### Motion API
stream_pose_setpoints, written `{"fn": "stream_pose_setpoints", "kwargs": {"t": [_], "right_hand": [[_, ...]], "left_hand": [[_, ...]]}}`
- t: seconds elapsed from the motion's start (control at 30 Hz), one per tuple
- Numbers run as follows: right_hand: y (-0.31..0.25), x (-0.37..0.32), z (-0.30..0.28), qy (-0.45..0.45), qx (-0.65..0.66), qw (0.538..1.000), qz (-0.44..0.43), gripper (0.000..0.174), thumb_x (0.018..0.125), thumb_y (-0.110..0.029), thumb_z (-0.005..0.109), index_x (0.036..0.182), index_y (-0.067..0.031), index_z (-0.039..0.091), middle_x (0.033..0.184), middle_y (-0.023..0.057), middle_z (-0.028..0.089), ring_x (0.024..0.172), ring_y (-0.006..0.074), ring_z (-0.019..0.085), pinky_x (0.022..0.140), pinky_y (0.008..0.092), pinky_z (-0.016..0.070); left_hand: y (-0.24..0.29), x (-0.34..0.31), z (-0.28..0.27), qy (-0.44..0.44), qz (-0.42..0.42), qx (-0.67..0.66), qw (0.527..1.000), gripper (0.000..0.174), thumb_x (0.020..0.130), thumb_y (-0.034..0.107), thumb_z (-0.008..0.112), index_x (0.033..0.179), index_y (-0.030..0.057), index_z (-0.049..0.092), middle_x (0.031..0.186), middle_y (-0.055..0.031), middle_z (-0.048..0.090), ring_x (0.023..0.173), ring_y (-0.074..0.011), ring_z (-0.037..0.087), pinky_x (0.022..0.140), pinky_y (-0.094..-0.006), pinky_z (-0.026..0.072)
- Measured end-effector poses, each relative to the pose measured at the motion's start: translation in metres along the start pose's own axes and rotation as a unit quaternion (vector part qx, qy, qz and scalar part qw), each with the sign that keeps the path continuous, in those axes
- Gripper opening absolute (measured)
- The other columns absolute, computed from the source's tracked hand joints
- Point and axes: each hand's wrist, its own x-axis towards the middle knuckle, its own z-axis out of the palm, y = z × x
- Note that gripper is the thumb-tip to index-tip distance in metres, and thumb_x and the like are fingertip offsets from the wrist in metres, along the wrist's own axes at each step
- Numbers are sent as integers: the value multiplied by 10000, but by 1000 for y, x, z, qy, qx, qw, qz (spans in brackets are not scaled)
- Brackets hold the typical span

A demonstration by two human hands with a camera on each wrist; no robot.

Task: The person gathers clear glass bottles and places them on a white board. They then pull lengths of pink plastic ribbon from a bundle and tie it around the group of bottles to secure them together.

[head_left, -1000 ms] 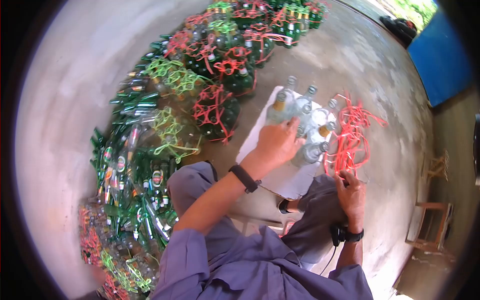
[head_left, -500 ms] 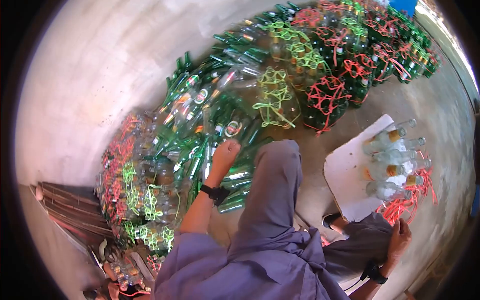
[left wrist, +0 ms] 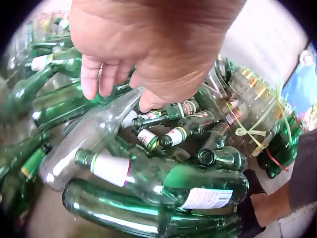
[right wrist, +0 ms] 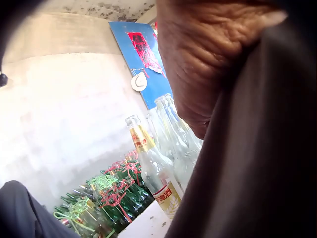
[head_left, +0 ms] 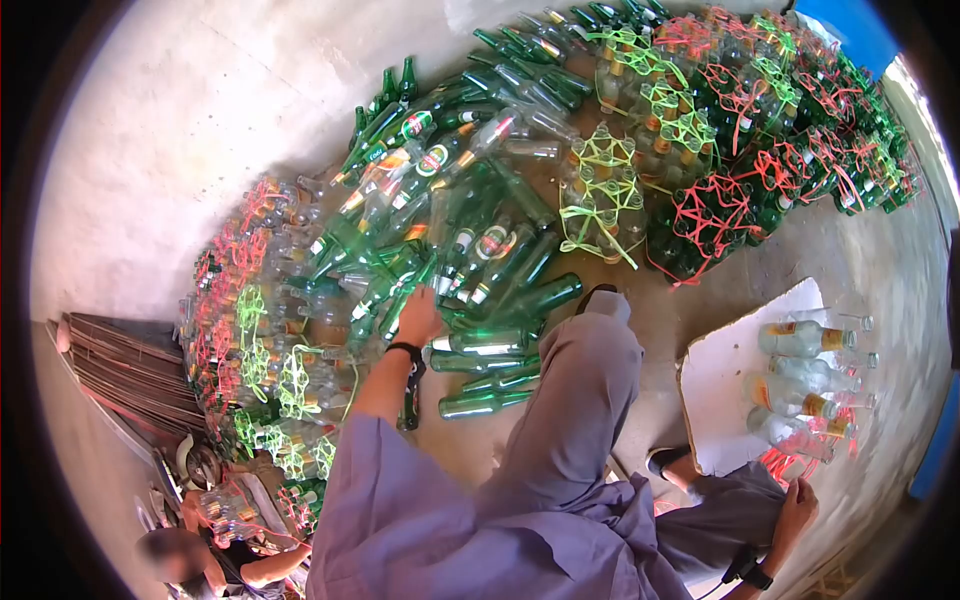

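Note:
My left hand (head_left: 420,318) hangs low over a heap of green bottles (head_left: 490,405) lying on their sides. In the left wrist view its fingers point down, apart from one another, and the neck of a clear bottle (left wrist: 94,134) comes up beside the thumb. Below that lies a green bottle (left wrist: 168,178) with white labels. My right hand (head_left: 797,512) rests by my right knee with fingers loosely bent, partly hidden behind the trouser leg in the right wrist view. Several clear bottles (head_left: 800,338) stand on a white board (head_left: 715,370) beyond it.
Bundles of bottles tied with green straps (head_left: 603,165) and red straps (head_left: 715,205) line the far side. Loose red straps (head_left: 785,465) lie beside the board. Another person (head_left: 265,565) is at the lower left, near a stack of thin brown strips (head_left: 135,365).
My left hand has left the clear bottles on the board and swung left to the green heap. The head view has turned left too. My right hand stays by the knee.

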Motion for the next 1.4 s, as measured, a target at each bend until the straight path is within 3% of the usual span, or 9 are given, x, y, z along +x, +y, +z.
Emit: {"fn": "stream_pose_setpoints", "kwargs": {"t": [0.1, 0.17, 0.23, 0.3, 0.57, 0.8, 1.1, 1.3, 1.4], "right_hand": [[0, 1, 3, -3, -25, 1000, 5, 302, 931, -190, 609, 1085, 62, 669, 945, 203, 699, 835, 285, 679, 758, 381, 524], [-2, -1, 4, -2, -22, 1000, 10, 304, 933, -184, 600, 1087, 71, 663, 944, 207, 697, 841, 295, 682, 768, 383, 528], [3, -2, 8, 15, -18, 1000, 12, 283, 933, -181, 600, 1057, 62, 672, 905, 192, 695, 824, 278, 677, 749, 379, 524], [9, -4, 12, 30, -16, 999, 14, 264, 933, -178, 600, 1028, 54, 681, 865, 177, 692, 806, 261, 672, 730, 375, 519], [17, 4, 13, 24, -66, 997, -26, 255, 926, -191, 602, 1029, 28, 683, 868, 182, 675, 738, 276, 638, 682, 391, 490], [17, 3, 14, 54, -91, 992, -68, 270, 932, -213, 602, 1030, 24, 686, 834, 176, 670, 713, 277, 621, 664, 394, 478], [-9, -3, 2, -7, -41, 999, -4, 313, 939, -215, 580, 1072, 53, 671, 954, 210, 695, 867, 317, 681, 763, 397, 521], [-10, -9, 0, 8, -43, 999, -25, 309, 938, -209, 583, 1084, 49, 669, 965, 215, 693, 855, 317, 686, 751, 400, 526], [-11, -11, -1, 19, -42, 998, -32, 300, 936, -206, 588, 1080, 43, 670, 949, 214, 692, 841, 317, 684, 743, 402, 521]], "left_hand": [[20, 36, -20, -53, 11, 57, 997, 541, 751, 139, 654, 1254, 40, 479, 1352, -222, 458, 1141, -421, 535, 893, -496, 501], [25, 55, -25, -70, 6, 66, 995, 540, 761, 150, 640, 1269, 53, 486, 1343, -197, 494, 1146, -410, 546, 918, -500, 497], [23, 69, -20, -185, -43, 89, 978, 537, 770, 169, 626, 1281, 65, 499, 1322, -174, 532, 1141, -405, 559, 914, -504, 498], [17, 73, -13, -193, -33, 105, 975, 511, 777, 186, 612, 1265, 66, 519, 1285, -158, 567, 1126, -392, 575, 909, -518, 497], [14, 66, -3, -162, 28, 143, 976, 341, 792, 80, 592, 1133, 75, 576, 1144, -150, 556, 1030, -370, 607, 801, -489, 527], [17, 40, -2, -137, 7, 72, 988, 386, 848, 83, 550, 1232, 111, 562, 1082, -207, 596, 950, -410, 646, 777, -505, 524], [30, -2, -27, -182, 21, 135, 974, 286, 809, 160, 562, 1082, 80, 582, 876, -177, 682, 835, -368, 674, 709, -486, 531], [15, -63, -47, -124, -19, 82, 989, 329, 816, 194, 560, 1123, 75, 552, 796, -200, 680, 771, -414, 662, 654, -533, 501], [-7, -97, -49, -53, -47, 37, 997, 272, 835, 225, 595, 1037, 68, 502, 775, -209, 664, 756, -432, 646, 640, -555, 485]]}}
